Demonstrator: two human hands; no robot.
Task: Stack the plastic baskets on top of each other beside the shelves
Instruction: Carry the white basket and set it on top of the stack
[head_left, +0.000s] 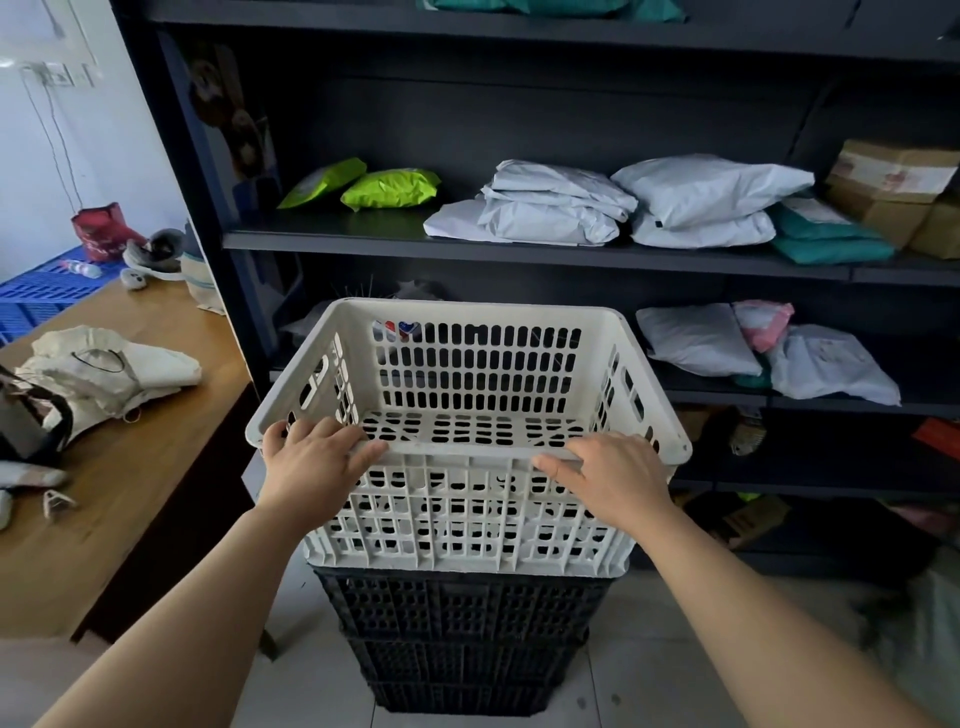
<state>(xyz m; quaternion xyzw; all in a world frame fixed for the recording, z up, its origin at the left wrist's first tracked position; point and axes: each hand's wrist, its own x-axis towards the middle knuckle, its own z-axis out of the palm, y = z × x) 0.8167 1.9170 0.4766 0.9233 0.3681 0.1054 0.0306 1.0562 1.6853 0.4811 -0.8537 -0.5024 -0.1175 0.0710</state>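
An empty white slotted plastic basket (467, 374) sits on top of black plastic baskets (457, 639) that stand stacked on the tiled floor in front of the dark shelves (519, 249). My left hand (311, 462) rests on the white basket's near rim at its left corner, fingers laid over the edge. On the same rim toward the right lies my right hand (613, 473), fingers spread flat and pointing left. Neither hand is wrapped around the rim. How many black baskets are in the stack is unclear.
A wooden table (114, 478) stands close on the left with cloth bags (104, 374) and small items. A blue crate (47, 291) sits behind it. The shelves hold grey, green and pink parcels and cardboard boxes (893, 192). Bags lie on the floor at right.
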